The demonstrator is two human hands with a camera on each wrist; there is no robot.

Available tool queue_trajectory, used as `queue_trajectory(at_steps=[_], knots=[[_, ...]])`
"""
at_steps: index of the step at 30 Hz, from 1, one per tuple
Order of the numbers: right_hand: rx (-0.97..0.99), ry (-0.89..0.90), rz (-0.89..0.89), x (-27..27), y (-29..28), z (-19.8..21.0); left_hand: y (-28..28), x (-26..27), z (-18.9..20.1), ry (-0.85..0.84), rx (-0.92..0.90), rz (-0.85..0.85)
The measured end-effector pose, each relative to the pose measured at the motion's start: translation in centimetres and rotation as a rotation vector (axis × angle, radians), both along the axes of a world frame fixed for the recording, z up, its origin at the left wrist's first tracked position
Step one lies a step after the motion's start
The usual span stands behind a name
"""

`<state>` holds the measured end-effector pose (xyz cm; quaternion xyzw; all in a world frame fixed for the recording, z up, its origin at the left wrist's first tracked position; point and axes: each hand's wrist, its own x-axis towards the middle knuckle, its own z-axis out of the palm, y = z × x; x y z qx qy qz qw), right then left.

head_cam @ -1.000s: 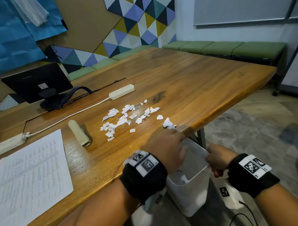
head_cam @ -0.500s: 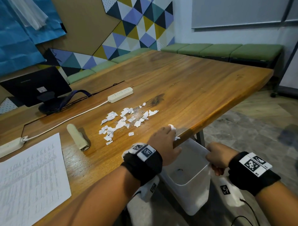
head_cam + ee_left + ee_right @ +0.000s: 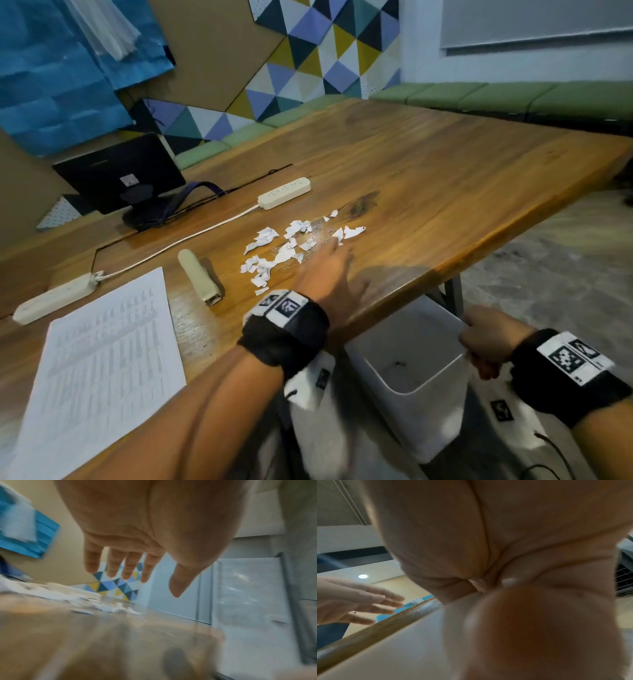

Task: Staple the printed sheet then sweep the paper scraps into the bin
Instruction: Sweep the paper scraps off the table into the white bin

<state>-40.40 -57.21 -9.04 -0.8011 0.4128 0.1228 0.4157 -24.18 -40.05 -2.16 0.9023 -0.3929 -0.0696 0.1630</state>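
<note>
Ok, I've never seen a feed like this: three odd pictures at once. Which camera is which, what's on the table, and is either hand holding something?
No machine here: a person works with bare hands, wearing a camera on the head and one on each wrist. The wide picture is the head view. In it the left hand reaches open over the paper scraps on the wooden table. The right hand grips the rim of the white bin held below the table edge. Also on the table: the printed sheet, a stapler, two power strips and a monitor. The two blurry close-ups look along each palm.
</note>
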Motion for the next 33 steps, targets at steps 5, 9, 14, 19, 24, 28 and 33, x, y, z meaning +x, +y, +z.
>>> queue_trajectory(at_steps=[5, 9, 14, 19, 24, 28, 33], knots=[[0.012, 0.012, 0.028, 0.9, 0.7, 0.0, 2.9, 5.9, 0.4, 0.069, 0.289, 0.326], [0.044, -0.012, 0.046, 1.4, 1.0, -0.2, 3.3, 5.5, 0.1, 0.143, 0.352, 0.235], [0.040, -0.032, 0.029, 1.9, 1.2, -0.4, 2.3, 1.3, -0.4, 0.073, 0.369, 0.050], [0.065, -0.038, 0.033, 1.6, 1.2, -0.2, 1.4, -4.2, -1.8, 0.025, 0.303, -0.143], [-0.005, -0.022, 0.035, 1.3, 0.8, 0.0, 0.4, -7.2, -2.7, -0.077, 0.258, -0.280], [0.028, -0.019, 0.038, 0.7, 0.4, 0.2, 0.9, -9.4, -2.8, -0.057, 0.187, -0.351], [0.017, -0.009, 0.018, 0.5, 0.0, 0.5, -0.3, -7.8, -0.9, -0.031, 0.011, -0.242]])
